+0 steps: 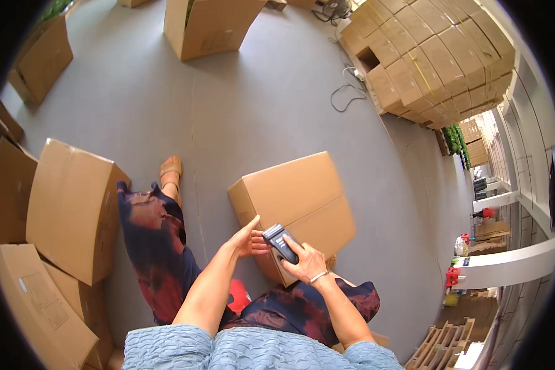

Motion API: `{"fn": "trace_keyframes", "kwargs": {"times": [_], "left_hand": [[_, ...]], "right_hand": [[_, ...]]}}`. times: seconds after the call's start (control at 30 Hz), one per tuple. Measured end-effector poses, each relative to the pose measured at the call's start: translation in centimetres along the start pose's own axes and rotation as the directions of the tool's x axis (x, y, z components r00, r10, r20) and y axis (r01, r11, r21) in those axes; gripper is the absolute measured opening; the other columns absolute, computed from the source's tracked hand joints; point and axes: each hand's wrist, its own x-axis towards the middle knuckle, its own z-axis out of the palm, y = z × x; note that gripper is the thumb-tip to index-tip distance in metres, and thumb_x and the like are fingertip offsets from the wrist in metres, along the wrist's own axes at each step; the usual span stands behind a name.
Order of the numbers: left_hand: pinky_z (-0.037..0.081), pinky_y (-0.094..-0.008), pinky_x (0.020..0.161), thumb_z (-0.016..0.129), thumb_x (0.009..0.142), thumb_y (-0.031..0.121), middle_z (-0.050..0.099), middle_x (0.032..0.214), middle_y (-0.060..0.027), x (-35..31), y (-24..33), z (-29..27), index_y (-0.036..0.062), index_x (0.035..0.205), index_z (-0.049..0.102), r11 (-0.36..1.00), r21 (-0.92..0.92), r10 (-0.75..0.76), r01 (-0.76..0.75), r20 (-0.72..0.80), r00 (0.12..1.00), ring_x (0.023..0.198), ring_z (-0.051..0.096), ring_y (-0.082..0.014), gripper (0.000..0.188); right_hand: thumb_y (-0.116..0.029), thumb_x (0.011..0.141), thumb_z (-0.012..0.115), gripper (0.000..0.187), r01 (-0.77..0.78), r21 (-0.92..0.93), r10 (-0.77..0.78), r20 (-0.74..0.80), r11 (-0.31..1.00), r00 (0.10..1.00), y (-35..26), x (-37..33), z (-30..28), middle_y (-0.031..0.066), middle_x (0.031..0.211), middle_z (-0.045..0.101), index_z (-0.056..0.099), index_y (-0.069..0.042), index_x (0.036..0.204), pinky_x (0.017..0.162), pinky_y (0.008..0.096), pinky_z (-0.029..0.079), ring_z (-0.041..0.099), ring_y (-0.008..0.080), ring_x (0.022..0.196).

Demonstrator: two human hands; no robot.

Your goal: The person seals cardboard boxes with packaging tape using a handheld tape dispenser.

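A closed brown cardboard box [296,191] stands on the floor in front of me, a seam running across its top. Over its near edge, my right hand [305,262] is wrapped round a black handheld device [280,243] with a wide, grey-edged head and pale marking on its body; its exact kind I cannot make out. My left hand [248,240] is open beside the device's head, thumb raised and fingers stretched out. It is close to the box's near left side; whether it touches the box I cannot tell.
Several cardboard boxes [74,206] crowd the left side by my leg. Another box [213,28] stands at the far side, near a tall strapped stack of cartons [425,55] at the far right. A dark cable [345,98] lies on the floor. Wooden pallets [441,345] lean at the near right.
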Motion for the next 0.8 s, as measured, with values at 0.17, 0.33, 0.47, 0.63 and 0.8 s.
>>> {"fn": "trace_keyframes", "kwargs": {"times": [0.17, 0.33, 0.47, 0.63, 0.8], "left_hand": [[0.057, -0.0468, 0.092, 0.066, 0.096, 0.046, 0.07, 0.114, -0.013, 0.0, 0.3, 0.2, 0.0028, 0.124, 0.062, 0.992, 0.106, 0.065, -0.065, 0.003, 0.998, 0.101, 0.07, -0.0263, 0.052], [0.06, -0.0425, 0.086, 0.065, 0.097, 0.022, 0.073, 0.106, -0.01, 0.3, 1.0, 1.3, 0.0026, 0.116, 0.067, 0.978, 0.193, 0.08, -0.084, 0.028, 0.996, 0.09, 0.072, -0.0227, 0.027], [0.059, -0.0419, 0.086, 0.061, 0.1, 0.025, 0.073, 0.107, -0.0103, 0.1, 1.5, 1.8, 0.0021, 0.117, 0.066, 0.965, 0.251, 0.075, -0.072, -0.003, 0.997, 0.092, 0.072, -0.0228, 0.029], [0.057, -0.0394, 0.089, 0.057, 0.103, 0.037, 0.071, 0.114, -0.0095, 0.1, 2.0, 1.2, 0.003, 0.121, 0.065, 0.981, 0.192, 0.019, -0.017, -0.012, 1.0, 0.101, 0.07, -0.0226, 0.039], [0.058, -0.0352, 0.084, 0.073, 0.093, 0.035, 0.072, 0.113, -0.008, 0.6, 1.7, 1.1, 0.0023, 0.12, 0.068, 0.957, 0.278, 0.068, -0.087, 0.078, 0.995, 0.095, 0.07, -0.0193, 0.043]], "right_hand": [[-0.043, 0.076, 0.071, 0.069, 0.024, 0.037, -0.022, -0.038, 0.999, 0.999, 0.8, -1.6, 0.4, 0.0208, 0.089, 0.065, 0.055, -0.036, 0.143, 0.073, 0.0515, 0.058, 0.07, 0.0409, 0.08], [-0.043, 0.077, 0.071, 0.069, 0.006, 0.069, -0.003, -0.056, 0.998, 0.998, 1.1, -2.5, 0.5, 0.0214, 0.09, 0.065, 0.055, -0.037, 0.143, 0.073, 0.0525, 0.058, 0.07, 0.0417, 0.081], [-0.044, 0.077, 0.071, 0.069, -0.016, 0.057, 0.018, -0.04, 0.998, 0.999, 0.9, -2.4, 0.4, 0.0216, 0.091, 0.065, 0.054, -0.037, 0.144, 0.074, 0.0525, 0.058, 0.07, 0.0417, 0.083], [-0.047, 0.078, 0.072, 0.069, -0.015, 0.043, 0.014, 0.003, 0.999, 1.0, 0.6, -2.5, -0.1, 0.0217, 0.089, 0.065, 0.058, -0.029, 0.142, 0.075, 0.0489, 0.056, 0.069, 0.0401, 0.08], [-0.046, 0.076, 0.071, 0.072, -0.022, 0.027, 0.022, 0.019, 0.999, 1.0, 0.8, -2.3, 0.3, 0.0222, 0.094, 0.064, 0.054, -0.035, 0.145, 0.076, 0.0525, 0.058, 0.07, 0.0421, 0.085]]}}
